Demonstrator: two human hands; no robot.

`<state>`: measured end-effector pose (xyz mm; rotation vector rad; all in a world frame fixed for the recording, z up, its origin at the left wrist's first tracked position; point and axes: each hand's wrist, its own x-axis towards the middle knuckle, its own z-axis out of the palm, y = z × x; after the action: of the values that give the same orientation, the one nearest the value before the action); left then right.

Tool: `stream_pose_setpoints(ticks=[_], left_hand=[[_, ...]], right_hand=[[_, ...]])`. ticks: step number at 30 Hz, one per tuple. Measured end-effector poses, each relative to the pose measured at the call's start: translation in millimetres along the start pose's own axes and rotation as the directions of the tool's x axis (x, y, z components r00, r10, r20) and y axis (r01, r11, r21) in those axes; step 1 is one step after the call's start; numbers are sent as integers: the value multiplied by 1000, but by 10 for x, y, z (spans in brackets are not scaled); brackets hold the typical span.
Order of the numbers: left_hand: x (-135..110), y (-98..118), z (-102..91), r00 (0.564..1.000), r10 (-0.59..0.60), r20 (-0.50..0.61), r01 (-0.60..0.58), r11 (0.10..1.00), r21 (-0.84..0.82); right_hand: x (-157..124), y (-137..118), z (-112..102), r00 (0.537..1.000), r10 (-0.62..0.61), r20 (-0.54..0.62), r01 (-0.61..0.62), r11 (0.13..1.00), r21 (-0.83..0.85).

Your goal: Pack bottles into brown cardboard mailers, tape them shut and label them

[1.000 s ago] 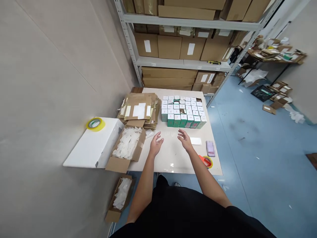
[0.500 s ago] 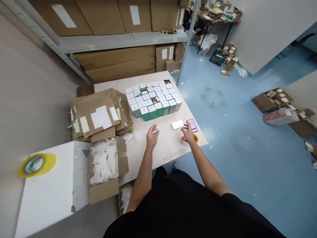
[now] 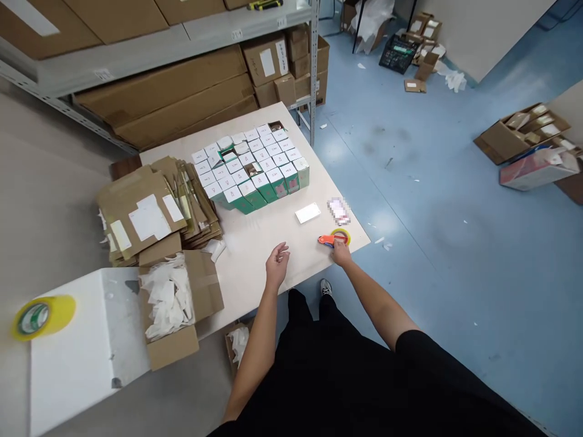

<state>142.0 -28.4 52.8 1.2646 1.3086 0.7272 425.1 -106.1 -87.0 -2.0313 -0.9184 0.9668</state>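
Observation:
My left hand (image 3: pixel 277 264) hovers over the table's near side, empty, its fingers loosely bent and apart. Down at the right corner, my right hand (image 3: pixel 340 253) meets the near edge of a yellow tape roll (image 3: pixel 347 233). An orange-handled cutter (image 3: pixel 325 240) lies across that roll, its tip pointing left. The right fingertips are partly hidden, so I cannot tell whether they grip either item. A small white box (image 3: pixel 308 213) lies flat beyond my hands, with a blurred phone-like object (image 3: pixel 339 210) to its right. Farther back, white-topped green cartons (image 3: pixel 262 159) stand packed in rows.
Flattened cardboard (image 3: pixel 136 206) is stacked on the left of the table (image 3: pixel 255 243). An open carton (image 3: pixel 207 282) of white paper strips stands nearer me. Another tape roll (image 3: pixel 39 318) sits on a white box (image 3: pixel 68 376). A metal shelf (image 3: pixel 204 45) borders the back.
My right hand has come down and back toward me, from beside the phone-like object to the tape roll and cutter. My left hand stays raised. The view has shifted.

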Motion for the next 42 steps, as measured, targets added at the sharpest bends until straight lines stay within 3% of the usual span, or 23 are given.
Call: stream_pose_setpoints(ticks=[5,9,13,16,19,23,26,29,32,34,38,42], left_hand=[[-248,-11,65,1000,17,-16,-16,1000,24],[-329,96,131,998,32,-63,-32,999,4],[-290,271,227,994,77,-76,-79,996,-28],[-202,478,265,988,136,-74,-139,989,-40],[-109,804,232,968,229,-101,-233,972,-33],[-46,1377,91,917,385,-105,-381,923,50],[-14,1771,-29,873,488,4,-485,866,119],[35,2044,-118,836,520,176,-546,822,162],[61,2194,-168,810,468,354,-548,818,173],[40,2239,-182,808,428,405,-528,831,175],[-65,2244,-163,822,474,316,-539,827,161],[-174,2237,-86,799,565,207,-601,760,248]], right_hand=[[99,-33,68,998,2,-62,-4,1000,-26],[221,-275,-79,998,58,17,-58,998,-29],[137,-646,-297,984,141,108,-149,987,67],[-63,-992,-444,985,-90,144,41,948,314],[-292,-1350,-588,923,-328,199,193,845,498],[-534,-1753,-789,845,-481,234,295,783,548],[-649,-1966,-917,791,-549,271,353,770,531],[-726,-2112,-1004,744,-591,313,404,770,495],[-787,-2197,-1048,709,-617,342,431,763,482],[-822,-2224,-1059,696,-624,355,437,761,480],[-866,-2228,-1050,687,-632,359,449,757,474],[-872,-2204,-1011,692,-640,335,460,748,479]])
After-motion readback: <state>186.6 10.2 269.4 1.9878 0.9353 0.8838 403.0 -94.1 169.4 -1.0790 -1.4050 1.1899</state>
